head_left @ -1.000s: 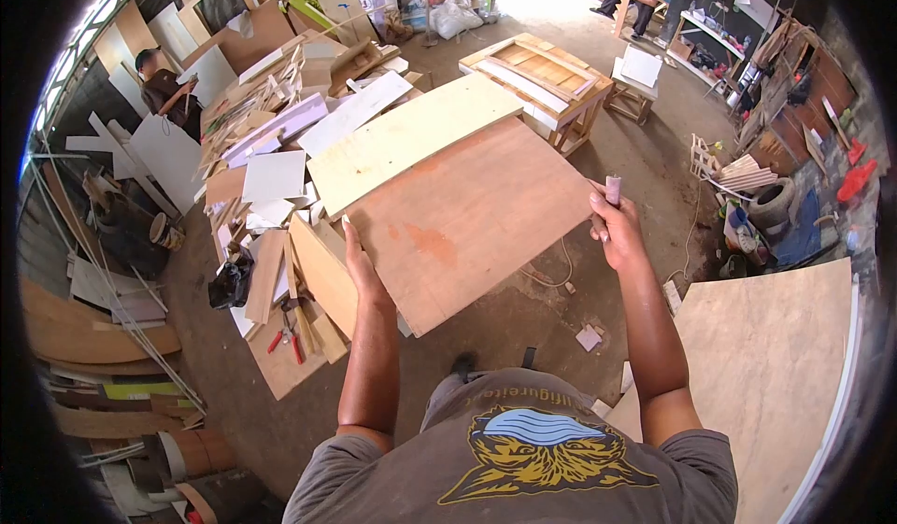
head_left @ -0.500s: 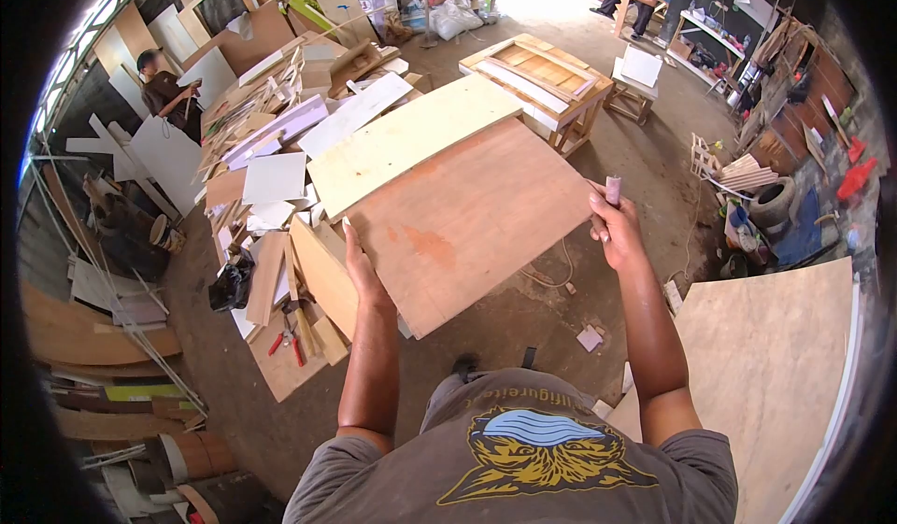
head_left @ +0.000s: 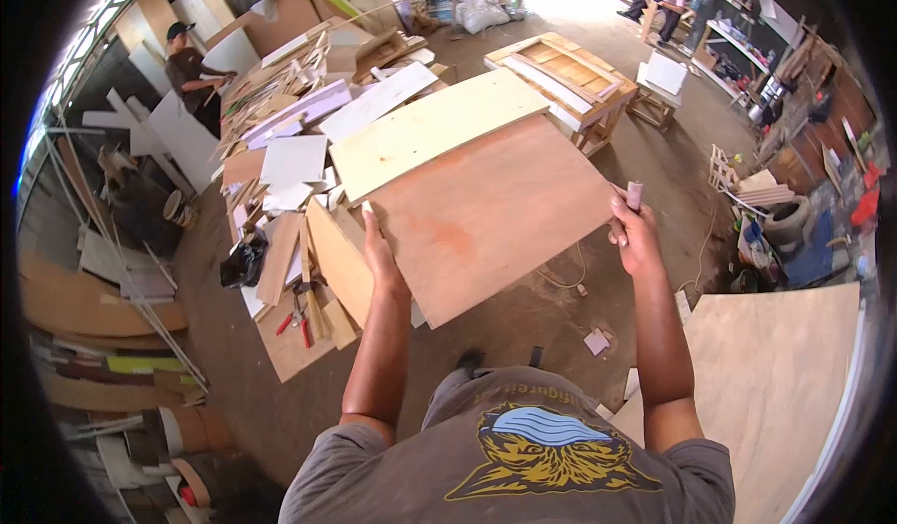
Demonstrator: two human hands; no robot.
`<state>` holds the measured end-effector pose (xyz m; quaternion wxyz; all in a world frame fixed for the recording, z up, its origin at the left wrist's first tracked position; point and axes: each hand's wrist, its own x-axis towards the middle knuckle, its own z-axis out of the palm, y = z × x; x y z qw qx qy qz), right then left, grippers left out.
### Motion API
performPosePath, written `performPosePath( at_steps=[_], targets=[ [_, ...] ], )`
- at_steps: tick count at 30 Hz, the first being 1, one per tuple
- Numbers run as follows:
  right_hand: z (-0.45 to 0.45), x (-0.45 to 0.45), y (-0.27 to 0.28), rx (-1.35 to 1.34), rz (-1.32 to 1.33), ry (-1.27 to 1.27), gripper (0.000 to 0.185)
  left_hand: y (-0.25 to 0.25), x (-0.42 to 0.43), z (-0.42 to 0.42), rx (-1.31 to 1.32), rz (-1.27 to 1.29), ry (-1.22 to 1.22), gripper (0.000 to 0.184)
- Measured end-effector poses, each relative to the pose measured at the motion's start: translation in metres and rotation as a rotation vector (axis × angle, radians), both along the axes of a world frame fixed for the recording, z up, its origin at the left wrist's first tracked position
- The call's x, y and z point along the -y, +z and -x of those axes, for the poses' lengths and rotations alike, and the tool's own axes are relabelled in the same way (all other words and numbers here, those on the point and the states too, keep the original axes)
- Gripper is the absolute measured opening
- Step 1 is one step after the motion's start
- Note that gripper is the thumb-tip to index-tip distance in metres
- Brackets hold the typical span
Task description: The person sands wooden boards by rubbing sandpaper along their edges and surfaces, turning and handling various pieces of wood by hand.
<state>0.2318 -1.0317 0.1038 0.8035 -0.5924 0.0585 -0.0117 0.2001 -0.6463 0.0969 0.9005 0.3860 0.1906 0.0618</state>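
Note:
A reddish-brown plywood panel (head_left: 505, 216) with an orange smear lies tilted in front of me, over the near edge of a pale yellow board (head_left: 439, 132). My left hand (head_left: 381, 255) holds the panel's left edge, its thumb along the side and its other fingers partly hidden. At the right corner, my right hand (head_left: 635, 230) grips the panel, and a short pinkish roll (head_left: 634, 195) sticks up from that hand. Scrap boards (head_left: 294, 160) are heaped to the left of the panel.
Red-handled pliers (head_left: 297, 326) lie at the pile's near end. Behind stand a wooden table (head_left: 561, 80) and a stool (head_left: 662, 80). A large plywood sheet (head_left: 775, 375) is at lower right. One person (head_left: 192, 76) stands at left; two people (head_left: 668, 1) are far back.
The whole view has shifted, so the panel, hands and surroundings appear farther right. Both hands keep their hold on the panel.

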Motion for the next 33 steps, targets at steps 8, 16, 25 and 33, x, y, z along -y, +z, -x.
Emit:
performPosePath(
  at_steps=[8, 16, 25, 33],
  targets=[
    [0.012, 0.009, -0.032, -0.076, 0.043, 0.099, 0.048, -0.021, 0.001, 0.037, 0.076, 0.135, -0.125, 0.08],
    [0.051, -0.011, -0.103, -0.257, -0.017, 0.303, 0.044, -0.087, -0.019, 0.154, -0.243, 0.006, -0.07, 0.059],
    [0.119, -0.171, -0.161, -0.332, 0.105, 0.547, 0.04, -0.139, -0.129, 0.314, -0.343, 0.13, 0.259, 0.049],
    [0.163, -0.382, -0.191, -0.311, 0.215, 0.691, 0.031, -0.165, -0.285, 0.431, -0.287, 0.099, 0.438, 0.052]
  ],
)
